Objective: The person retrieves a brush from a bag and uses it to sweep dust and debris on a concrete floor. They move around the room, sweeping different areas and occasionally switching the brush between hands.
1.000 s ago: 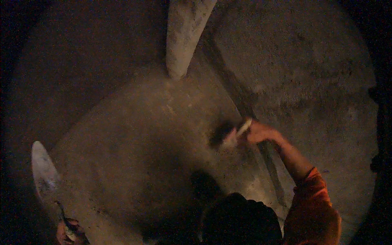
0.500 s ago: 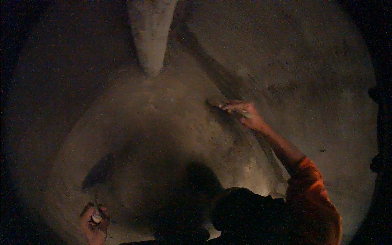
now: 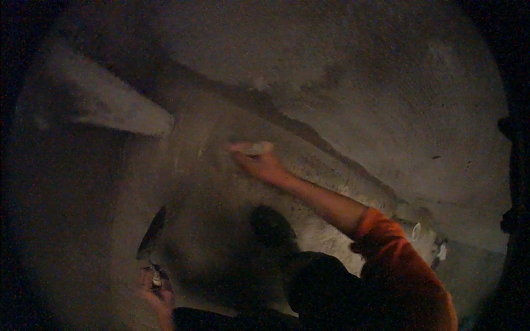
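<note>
At the lower left my left hand (image 3: 158, 292) is closed round the handle of a pointing trowel, its dark, pointed blade (image 3: 152, 233) tilted up. Blurred by motion, my right hand (image 3: 259, 161) reaches across a rounded, mortar-coloured surface (image 3: 193, 171). Its fingers are closed on a tool with a pale handle (image 3: 256, 148). Whatever working end this tool has cannot be made out now. The right hand is at or close against the surface; actual contact is unclear in the dim light.
A pale, tapering concrete-like piece (image 3: 124, 107) meets the rounded surface at the upper left. A dark seam (image 3: 314, 135) runs diagonally beside a rough, flat surface (image 3: 381, 110). Farther right are a white ring-shaped thing (image 3: 416, 231) and a small white scrap (image 3: 442, 251).
The view has turned, so the tapering piece now lies at the left instead of top centre. My right hand has moved left over the rounded surface; my left still grips the trowel.
</note>
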`<action>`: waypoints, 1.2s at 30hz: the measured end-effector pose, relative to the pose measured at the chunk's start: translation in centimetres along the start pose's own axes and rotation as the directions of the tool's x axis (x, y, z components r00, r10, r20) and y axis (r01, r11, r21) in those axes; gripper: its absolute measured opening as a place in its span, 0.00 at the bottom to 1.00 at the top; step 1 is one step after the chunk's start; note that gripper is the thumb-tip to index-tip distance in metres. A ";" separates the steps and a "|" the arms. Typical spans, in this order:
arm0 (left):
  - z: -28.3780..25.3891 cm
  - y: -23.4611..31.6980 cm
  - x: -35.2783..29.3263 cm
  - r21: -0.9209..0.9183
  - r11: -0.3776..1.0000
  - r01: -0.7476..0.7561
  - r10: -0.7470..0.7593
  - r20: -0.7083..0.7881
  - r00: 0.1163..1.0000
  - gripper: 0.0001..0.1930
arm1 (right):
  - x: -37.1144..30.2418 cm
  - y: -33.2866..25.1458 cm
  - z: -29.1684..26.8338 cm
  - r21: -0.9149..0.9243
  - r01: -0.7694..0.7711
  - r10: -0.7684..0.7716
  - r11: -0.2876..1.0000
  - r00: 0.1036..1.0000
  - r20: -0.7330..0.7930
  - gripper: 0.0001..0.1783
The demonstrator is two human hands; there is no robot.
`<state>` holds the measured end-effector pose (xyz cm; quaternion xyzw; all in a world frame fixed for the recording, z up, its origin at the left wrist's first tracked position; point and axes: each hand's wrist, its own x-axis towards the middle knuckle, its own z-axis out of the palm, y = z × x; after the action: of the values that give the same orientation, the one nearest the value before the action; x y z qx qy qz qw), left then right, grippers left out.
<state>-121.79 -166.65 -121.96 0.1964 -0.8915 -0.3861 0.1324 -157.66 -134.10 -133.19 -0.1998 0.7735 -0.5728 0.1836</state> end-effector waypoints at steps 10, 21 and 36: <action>1.4 -0.5 0.0 -0.078 0.988 0.136 -0.133 0.043 0.990 0.16 | -16.5 2.1 -3.9 -0.032 -0.406 0.307 0.913 0.739 -0.600 0.17; 1.0 -0.4 2.7 -0.023 1.000 0.012 -0.006 0.246 0.969 0.19 | -15.5 -6.3 1.0 -0.031 -0.045 0.031 0.999 0.928 -0.370 0.12; -0.2 1.4 4.2 -0.018 0.994 -0.112 0.112 0.313 0.943 0.26 | -32.0 -4.4 -8.4 0.325 -0.421 0.498 0.847 0.414 -0.762 0.13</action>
<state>-125.84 -167.80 -120.43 0.0817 -0.9109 -0.4042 0.0108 -134.26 -111.82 -124.84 0.3192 0.7663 -0.5559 -0.0423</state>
